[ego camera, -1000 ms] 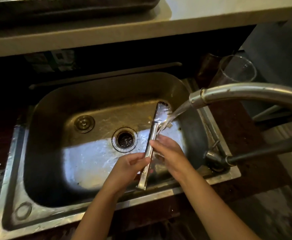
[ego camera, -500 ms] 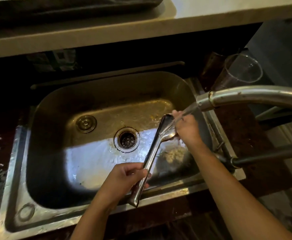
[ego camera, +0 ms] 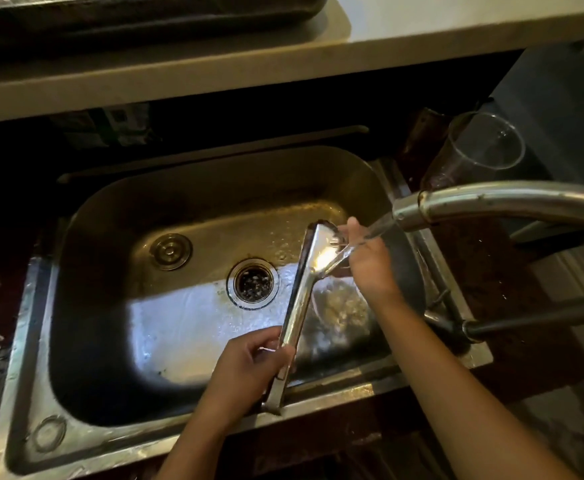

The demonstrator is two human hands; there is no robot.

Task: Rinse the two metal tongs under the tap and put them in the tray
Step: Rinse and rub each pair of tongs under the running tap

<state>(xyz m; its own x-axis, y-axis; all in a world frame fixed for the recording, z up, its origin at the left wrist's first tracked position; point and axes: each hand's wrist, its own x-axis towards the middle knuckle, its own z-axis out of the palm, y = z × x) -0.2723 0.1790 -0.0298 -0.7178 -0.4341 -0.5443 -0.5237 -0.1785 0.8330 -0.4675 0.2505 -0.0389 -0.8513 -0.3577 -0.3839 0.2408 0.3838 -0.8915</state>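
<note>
A pair of metal tongs [ego camera: 301, 299] slants over the steel sink [ego camera: 75, 441], its head up near the tap spout [ego camera: 456, 204]. Water runs from the spout onto the tongs' head. My left hand [ego camera: 249, 368] is wrapped around the handle end near the sink's front rim. My right hand [ego camera: 366, 261] is at the tongs' head under the stream, fingers touching the tips. A dark tray [ego camera: 145, 15] lies on the counter at the top left. I see only one pair of tongs.
A clear plastic cup [ego camera: 484, 147] stands right of the sink behind the tap. The drain [ego camera: 253, 283] and a round plug [ego camera: 170, 251] sit on the wet sink floor. The tap's black lever [ego camera: 543, 317] juts out at the right.
My right hand slid from the tongs' middle up to the head under the water. The tongs tilted so the head leans more to the right. My left hand stayed on the handle.
</note>
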